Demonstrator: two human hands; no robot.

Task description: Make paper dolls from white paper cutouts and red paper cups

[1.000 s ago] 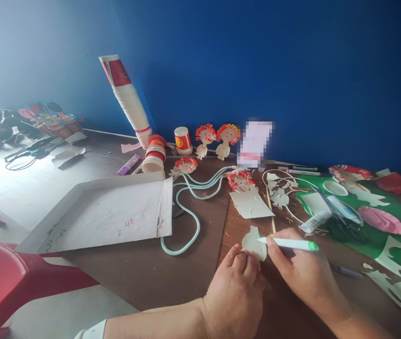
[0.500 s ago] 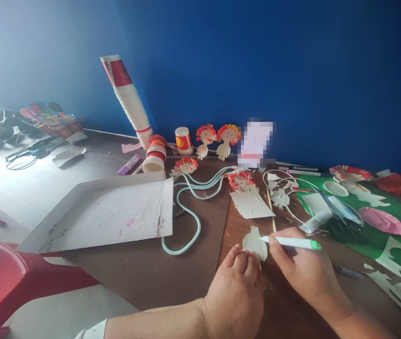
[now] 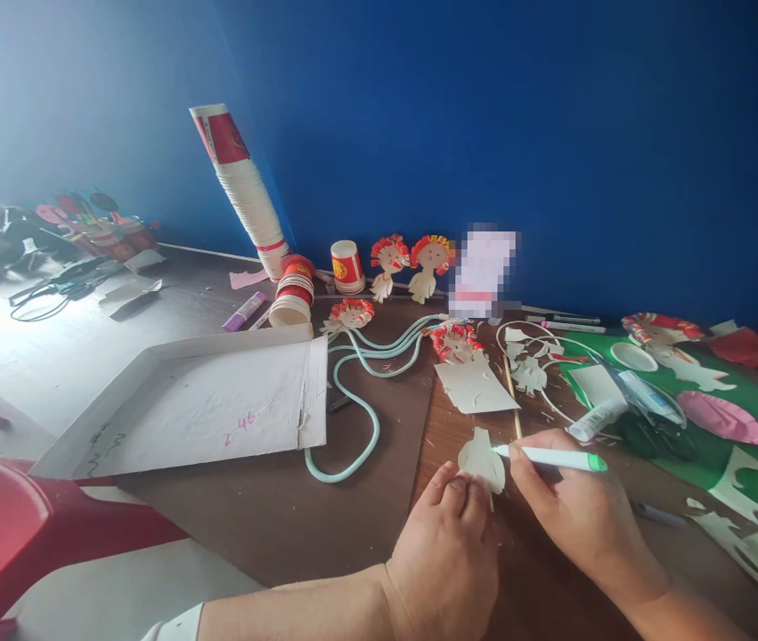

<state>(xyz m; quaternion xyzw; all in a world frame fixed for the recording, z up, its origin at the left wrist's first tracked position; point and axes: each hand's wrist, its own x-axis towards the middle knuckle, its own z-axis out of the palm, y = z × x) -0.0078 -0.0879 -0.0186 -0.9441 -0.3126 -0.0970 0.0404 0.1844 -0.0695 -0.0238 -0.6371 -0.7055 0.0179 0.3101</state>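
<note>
A small pale paper cutout (image 3: 481,454) with a narrow neck and rounded sides lies on the brown table. My left hand (image 3: 451,539) presses its lower part down with curled fingers, which hide that end. Between the thumb and fingers of my right hand (image 3: 575,507) is a white marker with a green end (image 3: 558,458). Its tip touches or nearly touches the cutout's upper right edge. Just beyond lies a paper figure with a red fringe (image 3: 457,342), beside a piece of white card (image 3: 478,385).
A shallow white box lid (image 3: 218,401) lies to the left, next to a pale blue cable (image 3: 377,427). Stacked paper cups (image 3: 245,200) lean on the blue wall. Scissors (image 3: 663,436), a glue stick (image 3: 599,418) and paper scraps (image 3: 736,485) are at right.
</note>
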